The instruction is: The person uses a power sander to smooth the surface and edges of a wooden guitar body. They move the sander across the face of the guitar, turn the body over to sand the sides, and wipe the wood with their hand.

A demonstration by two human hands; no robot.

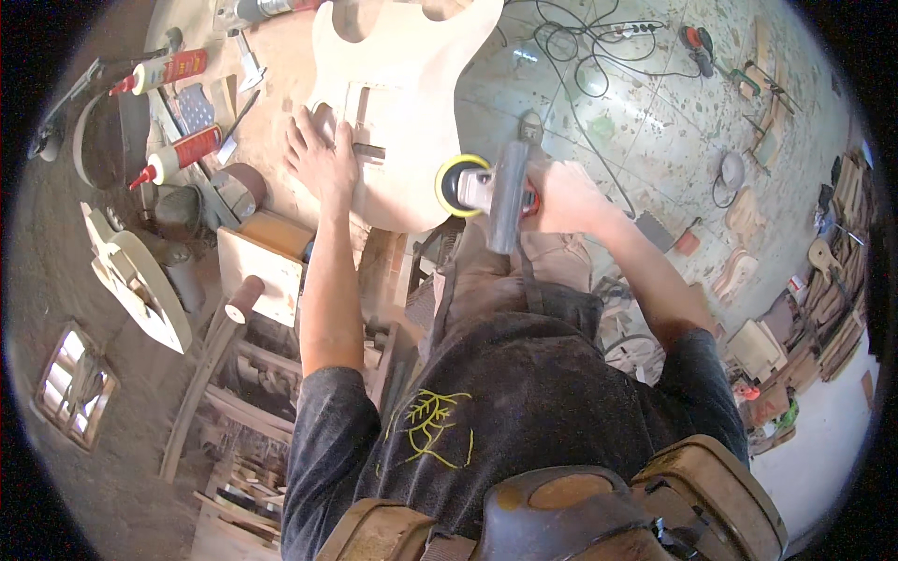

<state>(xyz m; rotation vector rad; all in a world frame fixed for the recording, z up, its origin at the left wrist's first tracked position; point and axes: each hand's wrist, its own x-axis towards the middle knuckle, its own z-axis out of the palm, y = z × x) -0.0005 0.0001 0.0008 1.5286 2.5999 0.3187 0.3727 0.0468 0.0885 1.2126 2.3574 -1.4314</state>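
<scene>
A pale wooden electric guitar body (421, 98) lies on the bench, with cut-out pockets near its middle and two horns at the far end. My left hand (324, 157) rests flat on its left edge, fingers spread. In my right hand (572, 198) is a handheld disc sander (508, 196), gripped from the right side. Its round, yellow-rimmed pad (458, 185) sits at the near right edge of the body; whether the two touch, I cannot tell. The fingers of my right hand are partly hidden behind the sander.
Left of the guitar body lie two red-and-cream glue bottles (192, 150), a caliper (247, 61) and a sanding-belt loop (239, 185). A wooden vise (262, 271) stands at the near bench edge. Looped black cables (585, 47) and an orange-black power tool (697, 42) are on the floor at right.
</scene>
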